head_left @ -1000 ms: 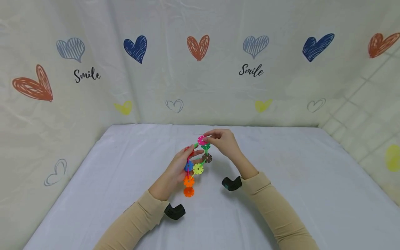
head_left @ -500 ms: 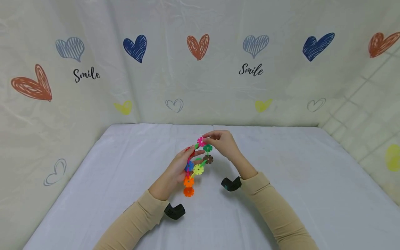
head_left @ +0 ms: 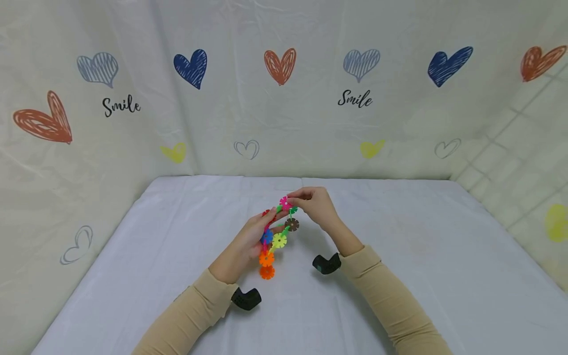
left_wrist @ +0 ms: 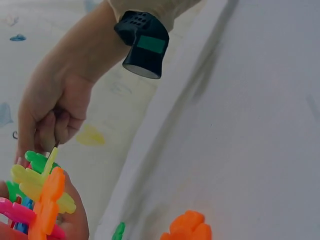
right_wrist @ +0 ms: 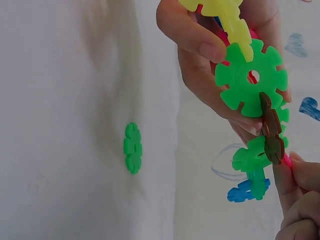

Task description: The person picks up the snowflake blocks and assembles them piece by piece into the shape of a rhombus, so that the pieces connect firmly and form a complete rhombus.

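Note:
My left hand [head_left: 246, 242] holds a looped chain of flower-shaped interlocking plastic discs above the table. Its thumb lies near a red disc [head_left: 267, 213]. At the chain's far end, my right hand [head_left: 318, 206] pinches a pink disc [head_left: 285, 202] between thumb and fingertips. A brown disc [head_left: 292, 225], a yellow disc [head_left: 279, 240], a blue disc [head_left: 266, 236] and an orange disc [head_left: 266, 259] show along the loop. The right wrist view has a large green disc [right_wrist: 270, 75] joining the yellow and brown ones. Fingers hide some joints.
A loose green disc [right_wrist: 133, 148] lies on the white tablecloth [head_left: 399, 236] below the hands. Another orange disc [left_wrist: 189, 229] appears apart from the chain, on the cloth. Black camera mounts [head_left: 246, 299] jut from both wrists. A heart-printed curtain [head_left: 310, 123] stands behind the table.
The right hand and the pink disc have come down slightly. The green disc beneath the pink one swung right, then back behind the fingers. The left hand has barely moved.

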The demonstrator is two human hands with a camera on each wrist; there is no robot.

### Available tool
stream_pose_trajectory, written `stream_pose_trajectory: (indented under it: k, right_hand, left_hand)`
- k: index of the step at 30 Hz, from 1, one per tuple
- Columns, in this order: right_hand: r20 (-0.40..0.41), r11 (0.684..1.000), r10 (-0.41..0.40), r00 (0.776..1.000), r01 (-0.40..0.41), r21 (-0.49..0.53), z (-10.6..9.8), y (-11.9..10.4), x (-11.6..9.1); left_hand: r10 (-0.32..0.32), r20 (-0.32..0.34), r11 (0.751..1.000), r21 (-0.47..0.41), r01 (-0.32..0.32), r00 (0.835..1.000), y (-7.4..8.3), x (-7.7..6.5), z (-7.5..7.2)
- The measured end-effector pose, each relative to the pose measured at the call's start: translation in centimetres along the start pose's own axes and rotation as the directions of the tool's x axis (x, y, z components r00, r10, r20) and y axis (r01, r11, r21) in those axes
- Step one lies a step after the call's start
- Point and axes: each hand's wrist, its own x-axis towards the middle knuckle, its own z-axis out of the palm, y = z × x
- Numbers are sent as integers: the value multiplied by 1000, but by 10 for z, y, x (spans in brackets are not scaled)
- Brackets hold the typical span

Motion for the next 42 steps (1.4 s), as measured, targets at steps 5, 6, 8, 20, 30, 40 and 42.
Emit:
stream_pose_trajectory:
  k: [5, 6, 8, 20, 30, 40, 42]
  right_hand:
    - [-8, 999, 28, 1000, -27, 39, 3, 0, -2]
    - [-9, 999, 31, 999, -30, 43, 3, 0, -2]
    - [-7, 998, 35, 999, -34, 51, 3, -1, -2]
    - [19, 993, 75, 997, -77, 87, 2, -2, 0]
    - [55, 997, 59, 997, -61, 37, -3, 0, 4]
    - [30, 995, 44, 999, -46, 90, -2, 5, 3]
    - [14, 993, 40, 999, -41, 114, -3, 5, 3]
  left_hand:
    - [11, -1, 1000, -2, -11, 1000, 0, 0, -2]
    - [13, -2, 1000, 0, -13, 1000, 0, 0, -2]
    - [15, 0, 1000, -2, -15, 1000, 1, 0, -3]
    - [11, 8, 1000, -9, -10, 1000, 6, -4, -3]
    - [7, 36, 1000, -6, -7, 999, 7, -4, 1]
    - [8, -11, 997, -74, -9, 1000, 6, 0, 2]
    - [17, -17, 995, -100, -19, 1000, 7, 1, 2]
